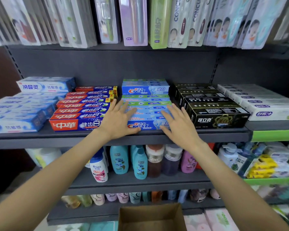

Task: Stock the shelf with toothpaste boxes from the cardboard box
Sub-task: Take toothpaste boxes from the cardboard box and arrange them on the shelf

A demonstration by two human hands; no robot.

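A brown cardboard box [151, 217] is sitting open at the bottom of the view, below the person's arms, its inside cut off by the frame edge so that any remaining stock is impossible to make out. Above it, both hands are reaching to the toothpaste shelf [40, 136]. The left hand [119, 120] and the right hand [177, 125] are lying flat with fingers spread on the row of blue Crest toothpaste boxes [147, 112], gripping nothing, thumbs resting by the front box's face. The boxes are lying with their long axes running left to right, parallel to the shelf's front lip, stacked back toward the rear panel; the two hands are pressing near opposite ends, about equally close. Red toothpaste boxes [77, 114] are lying just left of the row, black toothpaste boxes [212, 107] just right. The hands appear to be squaring the row. Farther up, hanging toothbrush packs [133, 20] are blurring toward the frame's top.
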